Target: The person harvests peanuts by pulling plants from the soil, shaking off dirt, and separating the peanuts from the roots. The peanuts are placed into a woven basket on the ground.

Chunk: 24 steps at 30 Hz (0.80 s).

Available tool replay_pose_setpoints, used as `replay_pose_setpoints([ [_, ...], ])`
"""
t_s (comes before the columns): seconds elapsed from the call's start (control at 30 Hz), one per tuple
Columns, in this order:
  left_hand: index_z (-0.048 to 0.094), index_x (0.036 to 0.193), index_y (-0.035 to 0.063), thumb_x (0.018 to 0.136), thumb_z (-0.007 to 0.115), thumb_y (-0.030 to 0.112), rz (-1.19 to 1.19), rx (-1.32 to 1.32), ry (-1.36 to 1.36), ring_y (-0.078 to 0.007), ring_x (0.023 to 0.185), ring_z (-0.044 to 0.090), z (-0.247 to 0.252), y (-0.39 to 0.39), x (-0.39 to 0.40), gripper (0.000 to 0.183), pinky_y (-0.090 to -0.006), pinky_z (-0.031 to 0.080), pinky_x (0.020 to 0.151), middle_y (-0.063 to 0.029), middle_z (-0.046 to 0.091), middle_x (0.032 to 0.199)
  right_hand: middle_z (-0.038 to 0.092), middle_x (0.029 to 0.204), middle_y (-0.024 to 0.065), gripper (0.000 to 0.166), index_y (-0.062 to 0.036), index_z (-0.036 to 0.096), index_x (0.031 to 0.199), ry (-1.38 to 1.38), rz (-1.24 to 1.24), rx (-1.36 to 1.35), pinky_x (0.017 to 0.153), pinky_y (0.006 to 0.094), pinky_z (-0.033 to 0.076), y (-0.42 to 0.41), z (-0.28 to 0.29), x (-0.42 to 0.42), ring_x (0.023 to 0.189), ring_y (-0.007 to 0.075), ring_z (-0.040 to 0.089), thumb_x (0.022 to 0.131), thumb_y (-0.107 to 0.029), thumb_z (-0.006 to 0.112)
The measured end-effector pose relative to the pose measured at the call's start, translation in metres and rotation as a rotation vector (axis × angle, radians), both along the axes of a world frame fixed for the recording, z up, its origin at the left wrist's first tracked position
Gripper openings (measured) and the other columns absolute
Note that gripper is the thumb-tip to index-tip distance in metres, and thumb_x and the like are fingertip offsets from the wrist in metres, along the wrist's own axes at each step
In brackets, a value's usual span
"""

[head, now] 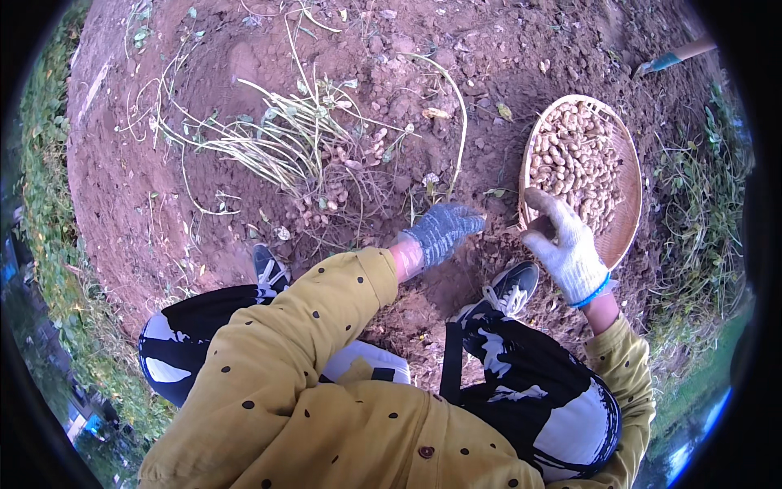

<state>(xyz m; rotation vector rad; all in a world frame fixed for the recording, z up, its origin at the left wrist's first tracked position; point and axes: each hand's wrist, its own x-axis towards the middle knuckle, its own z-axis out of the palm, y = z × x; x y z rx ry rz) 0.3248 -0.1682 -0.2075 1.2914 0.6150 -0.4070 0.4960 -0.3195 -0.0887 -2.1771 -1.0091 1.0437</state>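
Note:
My left hand (445, 235), in a grey knitted glove, hangs over the soil between the plants and the basket, fingers curled. Whether something small sits in its fingertips is unclear. A long pale stem (462, 116) curves down to just behind it. My right hand (565, 247), in a white glove with a blue cuff, is at the near left rim of a woven bamboo basket (617, 244), thumb and fingers apart. Unshelled peanuts (574, 159) fill much of the basket. Left of centre lies a bunch of uprooted peanut plants (281, 143), with pods (314, 214) among the roots.
A tool (675, 58) with a wooden handle and teal socket rests at the upper right, its tip at the soil. Cut vines (702, 183) lie heaped right of the basket. My shoes (513, 287) stand on the soil; green plants (55, 183) line the left.

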Motion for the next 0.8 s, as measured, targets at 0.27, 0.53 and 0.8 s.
replay_pose_setpoints([
  [0.27,0.069,0.1,0.0057,0.096,0.061,0.024,0.053,0.024,-0.293,-0.0204,0.07,0.062,0.005,0.001,-0.012,0.02,-0.0359,0.048,0.063,-0.0096,0.066,0.077,0.068,0.092,0.0175,0.031,-0.0077,0.063,0.111,-0.046,0.367,-0.039,0.073,0.0444,0.054,0.042,-0.012,-0.023,0.085,0.0364,0.067,0.086,-0.026,0.07],
  [0.53,0.057,0.136,0.0069,0.093,0.065,0.033,-0.099,0.249,-0.376,-0.0302,0.112,0.064,-0.007,0.013,-0.018,0.05,-0.0371,0.048,0.1,-0.0153,0.067,0.124,0.07,0.102,0.0194,0.03,-0.0099,0.061,0.123,-0.455,-0.031,-0.277,0.078,0.042,0.054,-0.021,-0.018,0.047,0.09,0.0366,0.069,0.095,-0.022,0.058],
  [0.8,0.07,0.114,0.0127,0.082,0.057,0.005,-0.676,1.361,-0.069,-0.0324,0.109,0.065,0.011,0.203,0.018,0.035,-0.048,0.048,0.097,-0.0141,0.069,0.115,0.07,0.111,0.0127,0.04,-0.004,0.058,0.132,-0.255,-0.296,-0.134,0.087,0.0312,0.052,-0.024,-0.027,0.042,0.101,0.0193,0.067,0.093,-0.011,0.063],
])
